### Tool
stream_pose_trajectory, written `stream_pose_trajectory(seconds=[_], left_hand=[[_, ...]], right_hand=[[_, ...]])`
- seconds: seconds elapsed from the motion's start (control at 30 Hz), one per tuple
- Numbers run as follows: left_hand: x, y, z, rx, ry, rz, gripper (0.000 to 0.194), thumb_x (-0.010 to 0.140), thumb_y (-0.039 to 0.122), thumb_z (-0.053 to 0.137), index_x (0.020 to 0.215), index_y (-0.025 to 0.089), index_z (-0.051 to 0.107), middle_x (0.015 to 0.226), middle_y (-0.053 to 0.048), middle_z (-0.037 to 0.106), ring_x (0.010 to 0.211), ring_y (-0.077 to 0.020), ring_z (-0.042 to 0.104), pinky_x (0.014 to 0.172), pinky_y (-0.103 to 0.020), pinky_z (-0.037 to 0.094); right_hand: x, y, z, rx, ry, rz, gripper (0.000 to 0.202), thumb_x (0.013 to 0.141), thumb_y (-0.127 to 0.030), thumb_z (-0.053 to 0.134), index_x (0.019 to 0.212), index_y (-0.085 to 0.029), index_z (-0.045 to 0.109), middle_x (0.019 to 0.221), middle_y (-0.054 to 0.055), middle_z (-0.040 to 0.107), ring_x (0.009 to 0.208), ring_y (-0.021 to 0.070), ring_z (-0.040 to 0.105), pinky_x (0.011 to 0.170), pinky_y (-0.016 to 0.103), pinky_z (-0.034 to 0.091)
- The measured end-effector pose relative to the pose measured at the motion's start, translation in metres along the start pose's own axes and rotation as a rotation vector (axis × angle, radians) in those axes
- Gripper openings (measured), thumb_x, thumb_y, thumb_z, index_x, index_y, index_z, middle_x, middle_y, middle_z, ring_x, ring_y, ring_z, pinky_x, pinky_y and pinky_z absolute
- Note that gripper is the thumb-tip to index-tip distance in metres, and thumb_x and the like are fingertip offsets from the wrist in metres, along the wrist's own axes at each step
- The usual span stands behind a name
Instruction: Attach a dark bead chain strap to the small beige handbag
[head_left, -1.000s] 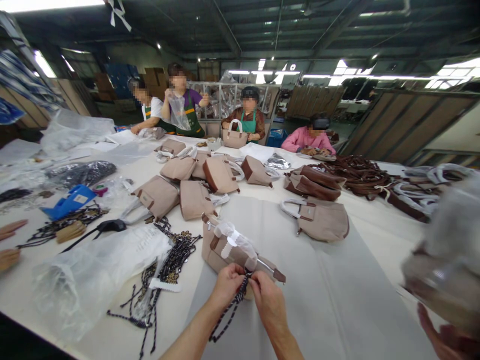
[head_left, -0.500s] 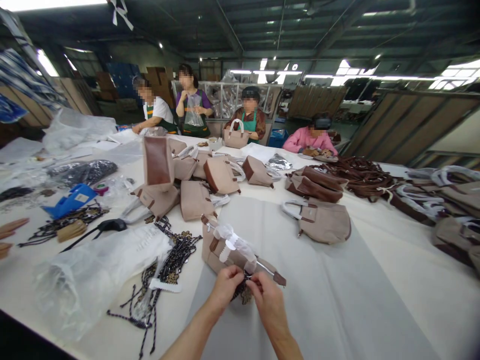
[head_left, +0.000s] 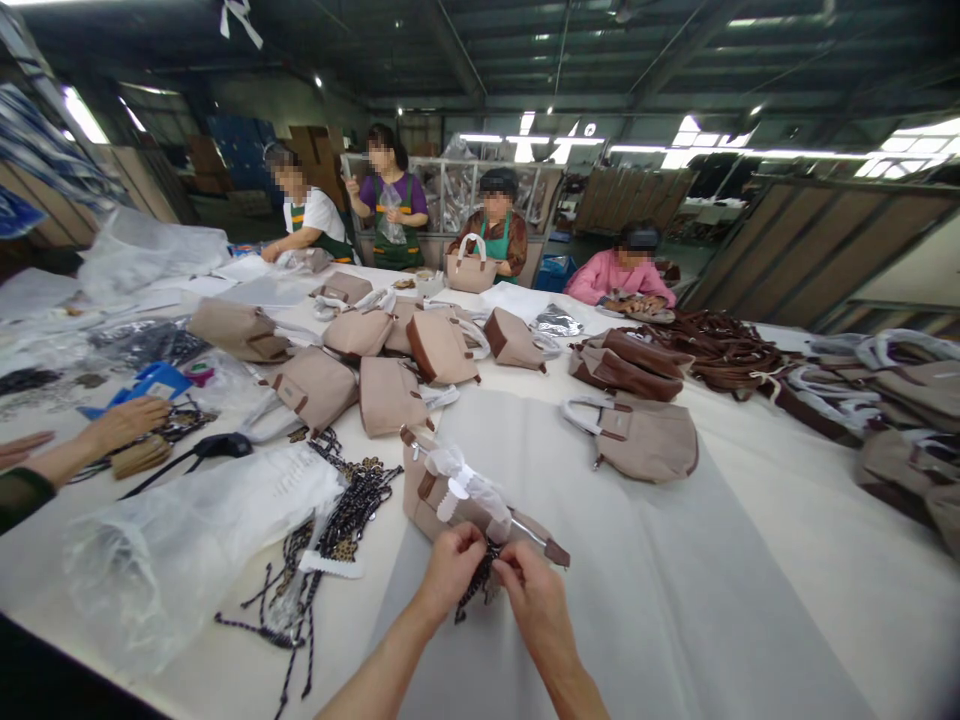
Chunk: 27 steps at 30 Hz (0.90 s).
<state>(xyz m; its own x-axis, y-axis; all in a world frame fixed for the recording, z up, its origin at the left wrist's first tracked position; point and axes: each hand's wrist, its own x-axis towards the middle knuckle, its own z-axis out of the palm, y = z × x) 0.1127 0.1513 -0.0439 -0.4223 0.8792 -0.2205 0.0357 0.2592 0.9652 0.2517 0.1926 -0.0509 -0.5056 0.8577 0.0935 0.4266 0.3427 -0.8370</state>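
Observation:
A taupe handbag [head_left: 421, 508] with brown trim and white-wrapped handles lies tilted on the table in front of me. At its near side my left hand [head_left: 454, 568] and my right hand [head_left: 534, 588] face each other, fingertips pinched. Between them is a black braided cord charm [head_left: 474, 588], its strands hanging below the fingers. The handle ring area behind the fingertips is partly hidden. Left of the bag lies a pile of similar black braided cords [head_left: 360, 510] with gold-brown pieces, beside a clear plastic bag [head_left: 142, 560].
Several taupe handbags [head_left: 319, 388] are heaped beyond my hands, and another handbag [head_left: 649, 440] lies to the right. Brown straps [head_left: 731, 355] are piled farther back. A co-worker's hand [head_left: 131, 420] reaches in at left near a blue tape dispenser [head_left: 154, 385]. Several people sit or stand across the table.
More of the cord's strands now hang below my fingers. A co-worker's arm has come in from the left. The handbag that stood on the heap now lies farther left.

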Motion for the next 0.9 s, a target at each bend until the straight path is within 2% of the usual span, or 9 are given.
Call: stream_pose_trajectory(seconds=[0.2, 0.3, 0.43, 0.57, 0.77, 0.9], left_hand=[[-0.006, 0.008, -0.005, 0.098, 0.106, 0.118, 0.016, 0.077, 0.027, 0.048, 0.066, 0.020, 0.056, 0.070, -0.002, 0.057, 0.071, -0.0178, 0.053, 0.069, -0.029, 0.040], [-0.015, 0.017, -0.009, 0.096, 0.098, 0.174, 0.018, 0.079, 0.029, 0.049, 0.066, 0.020, 0.056, 0.090, -0.008, 0.063, 0.089, -0.0214, 0.058, 0.081, -0.031, 0.044], [-0.029, 0.024, -0.011, 0.077, 0.057, 0.193, 0.020, 0.083, 0.031, 0.051, 0.068, 0.020, 0.060, 0.109, -0.012, 0.061, 0.104, -0.0254, 0.058, 0.091, -0.036, 0.045], [-0.034, 0.026, -0.009, 0.083, 0.042, 0.206, 0.018, 0.082, 0.029, 0.052, 0.071, 0.020, 0.062, 0.107, -0.012, 0.059, 0.108, -0.0263, 0.056, 0.094, -0.038, 0.045], [-0.034, 0.026, -0.005, 0.118, 0.047, 0.236, 0.018, 0.082, 0.027, 0.052, 0.069, 0.019, 0.061, 0.098, -0.009, 0.057, 0.102, -0.0242, 0.055, 0.085, -0.032, 0.045], [-0.033, 0.022, -0.004, 0.093, 0.033, 0.187, 0.020, 0.082, 0.033, 0.052, 0.068, 0.019, 0.056, 0.080, -0.004, 0.056, 0.081, -0.0203, 0.055, 0.073, -0.030, 0.045]], right_hand=[[-0.004, -0.002, -0.002, -0.008, 0.049, -0.057, 0.015, 0.090, -0.029, 0.050, 0.079, -0.022, 0.058, 0.075, 0.001, 0.062, 0.069, 0.0189, 0.060, 0.067, 0.031, 0.047], [-0.006, -0.004, -0.003, -0.008, 0.103, -0.149, 0.015, 0.093, -0.027, 0.048, 0.087, -0.022, 0.060, 0.086, 0.004, 0.065, 0.081, 0.0193, 0.063, 0.074, 0.031, 0.051], [-0.008, -0.009, -0.002, -0.024, 0.139, -0.317, 0.017, 0.093, -0.023, 0.051, 0.105, -0.024, 0.063, 0.106, 0.007, 0.068, 0.101, 0.0197, 0.064, 0.087, 0.032, 0.053], [-0.007, -0.016, -0.001, 0.099, 0.101, -0.307, 0.017, 0.094, -0.021, 0.051, 0.103, -0.024, 0.065, 0.101, 0.005, 0.069, 0.098, 0.0185, 0.064, 0.088, 0.031, 0.052], [-0.005, -0.016, 0.001, 0.242, 0.020, -0.201, 0.014, 0.093, -0.022, 0.051, 0.090, -0.022, 0.065, 0.087, 0.002, 0.067, 0.081, 0.0155, 0.062, 0.073, 0.026, 0.050], [-0.006, -0.011, 0.005, 0.232, 0.047, -0.214, 0.018, 0.094, -0.023, 0.049, 0.083, -0.021, 0.063, 0.080, 0.001, 0.066, 0.073, 0.0145, 0.061, 0.068, 0.025, 0.049]])
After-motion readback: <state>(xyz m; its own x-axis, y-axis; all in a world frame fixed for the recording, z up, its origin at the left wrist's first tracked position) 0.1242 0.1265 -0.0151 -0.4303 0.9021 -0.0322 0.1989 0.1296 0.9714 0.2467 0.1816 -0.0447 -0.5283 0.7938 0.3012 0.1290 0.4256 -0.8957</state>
